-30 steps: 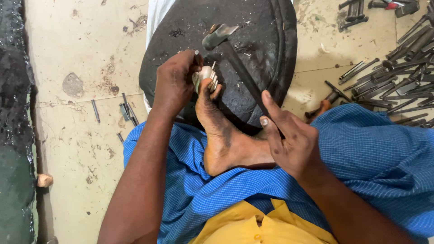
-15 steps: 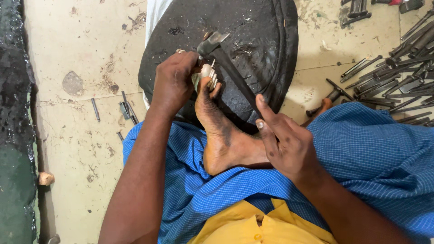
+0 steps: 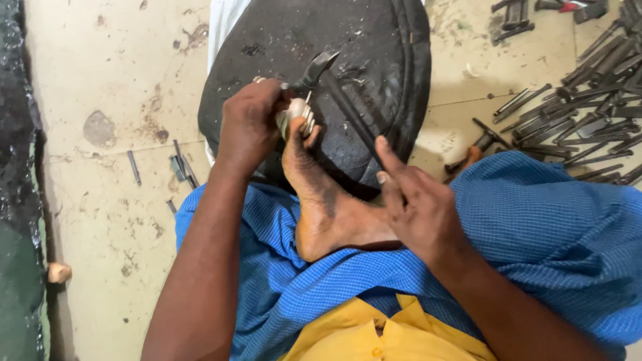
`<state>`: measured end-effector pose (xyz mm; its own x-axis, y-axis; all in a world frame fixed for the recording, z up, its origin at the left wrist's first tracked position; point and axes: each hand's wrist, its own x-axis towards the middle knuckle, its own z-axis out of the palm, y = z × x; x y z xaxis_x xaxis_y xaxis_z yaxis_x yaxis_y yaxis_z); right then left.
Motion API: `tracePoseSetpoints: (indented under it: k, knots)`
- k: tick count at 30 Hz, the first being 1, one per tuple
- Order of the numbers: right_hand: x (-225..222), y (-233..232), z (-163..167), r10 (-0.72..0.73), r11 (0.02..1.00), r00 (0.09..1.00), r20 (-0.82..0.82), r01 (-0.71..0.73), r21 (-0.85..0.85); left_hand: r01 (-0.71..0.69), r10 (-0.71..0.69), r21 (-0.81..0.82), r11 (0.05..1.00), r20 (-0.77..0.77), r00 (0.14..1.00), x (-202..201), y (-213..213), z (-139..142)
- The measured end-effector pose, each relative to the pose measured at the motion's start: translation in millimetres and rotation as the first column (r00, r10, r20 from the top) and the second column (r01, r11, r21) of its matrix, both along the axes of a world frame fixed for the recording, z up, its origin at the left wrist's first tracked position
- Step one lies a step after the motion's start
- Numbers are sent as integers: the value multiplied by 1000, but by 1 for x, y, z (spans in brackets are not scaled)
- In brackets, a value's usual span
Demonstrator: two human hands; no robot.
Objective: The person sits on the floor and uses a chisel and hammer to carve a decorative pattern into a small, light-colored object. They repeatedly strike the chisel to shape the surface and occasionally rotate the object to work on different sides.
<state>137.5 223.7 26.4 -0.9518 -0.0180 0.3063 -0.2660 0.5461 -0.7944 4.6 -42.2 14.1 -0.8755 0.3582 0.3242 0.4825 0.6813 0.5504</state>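
Note:
I sit on the floor in blue trousers with my bare foot (image 3: pixel 328 207) resting on a round black rubber tyre piece (image 3: pixel 374 60). My left hand (image 3: pixel 251 124) pinches a small bundle of pale metal pieces (image 3: pixel 302 117) against my toes. My right hand (image 3: pixel 418 204) holds the dark handle of a hammer, index and middle fingers stretched along it. The hammer's head (image 3: pixel 317 67) sits just above the metal pieces, close to my left fingers.
Several dark metal rods and punches (image 3: pixel 588 113) lie heaped on the floor at the right. A few nails and small metal bits (image 3: pixel 179 167) lie at the left. A dark wet strip (image 3: pixel 17 167) runs along the far left edge.
The hammer head has come down toward the metal pieces at my toes. My right hand has shifted slightly down with it. My left hand and foot stay in place.

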Motion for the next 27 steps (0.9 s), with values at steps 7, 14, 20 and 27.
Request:
tracePoseSetpoints:
  k: [7, 14, 20, 27]
  knots:
    - [4, 9, 1, -134, 988, 989, -58, 138, 70, -390, 394, 317, 865, 54, 918, -13, -14, -18]
    - [-1, 3, 0, -103, 995, 994, 30, 102, 15, -654, 385, 371, 660, 580, 718, -62, -30, -65]
    - [-3, -3, 4, -96, 994, 992, 84, 100, -51, -490, 204, 568, 661, 492, 846, -46, -41, -79]
    - [-9, -16, -1, -24, 1000, 996, 84, 23, 14, -261, 177, 445, 856, 222, 959, -45, -40, -77]
